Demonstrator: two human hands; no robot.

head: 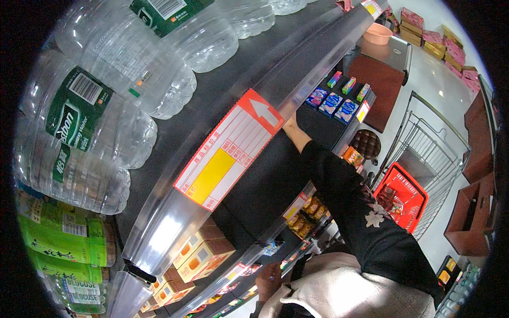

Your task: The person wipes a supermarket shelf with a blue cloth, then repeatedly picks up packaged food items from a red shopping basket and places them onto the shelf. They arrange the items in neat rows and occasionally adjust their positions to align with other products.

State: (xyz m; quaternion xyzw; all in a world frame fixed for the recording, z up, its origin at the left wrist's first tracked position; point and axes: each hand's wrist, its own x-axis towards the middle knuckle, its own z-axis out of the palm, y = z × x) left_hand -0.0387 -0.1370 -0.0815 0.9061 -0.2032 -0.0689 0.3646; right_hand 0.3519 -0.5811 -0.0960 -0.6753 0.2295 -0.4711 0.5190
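My right arm, in a black sleeve with a pale flower, reaches in below the upper shelf. The wrist and part of my right hand [293,126] show at the shelf's clear front rail [167,226]; the fingers are hidden behind it. Nearest to that hand are blue-and-pink packs [331,104] and slim coloured boxes [349,85] on the black shelf below. My left hand [269,277] is low in shadow, close to the lower shelf edges; its grip is too dark to make out. A price card [228,151] with a red arrow sits in the upper rail.
Large clear water bottles [131,67] fill the upper shelf, with green-labelled bottles [67,234] at lower left. Cream-and-brown cartons [204,254] stand below. Right of me are a wire shopping cart [429,147], a red basket [401,194], a round stool [366,144] and a brown panel [370,91].
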